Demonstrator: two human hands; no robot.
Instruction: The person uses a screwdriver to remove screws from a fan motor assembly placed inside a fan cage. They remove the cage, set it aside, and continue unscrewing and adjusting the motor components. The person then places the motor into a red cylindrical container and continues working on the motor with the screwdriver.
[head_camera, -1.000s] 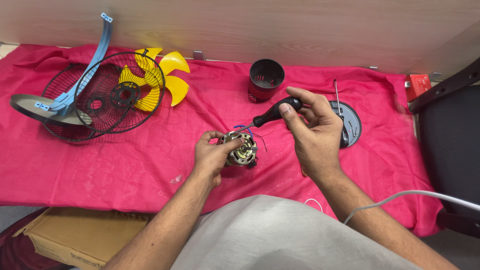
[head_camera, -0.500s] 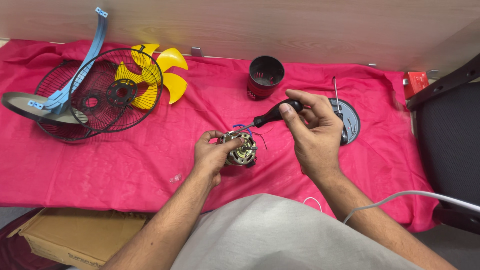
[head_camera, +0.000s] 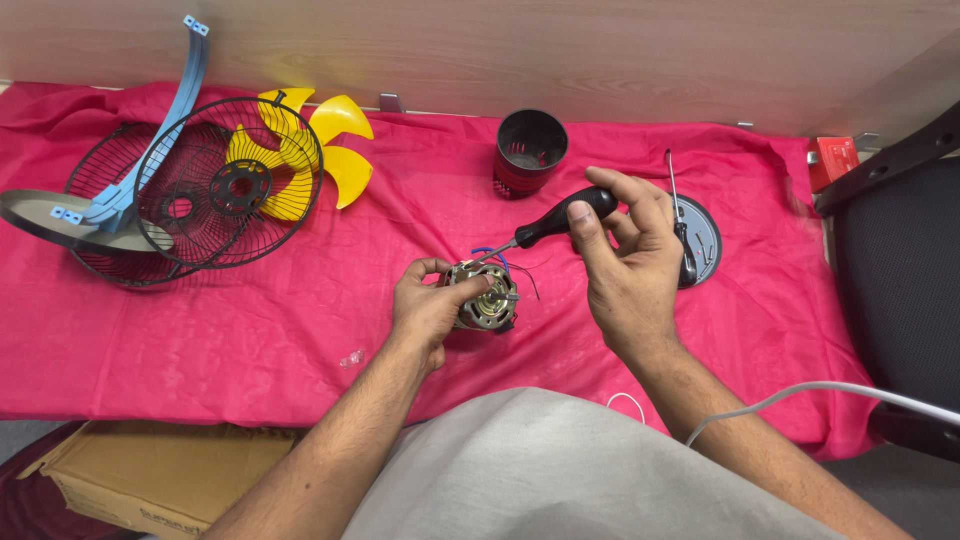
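Both bare forearms reach forward from the body. The left hand (head_camera: 432, 305) curls, fingers closed in a grip, thumb on top. The right hand (head_camera: 630, 255), just beside it, is raised, fingers wrapped.

pale wood wall (head_camera: 600, 50); pink cloth (head_camera: 200, 330) over table; black chair (head_camera: 895, 270).

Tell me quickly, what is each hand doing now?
Left hand: closed on the fan motor.
Right hand: closed on the black-handled screwdriver.
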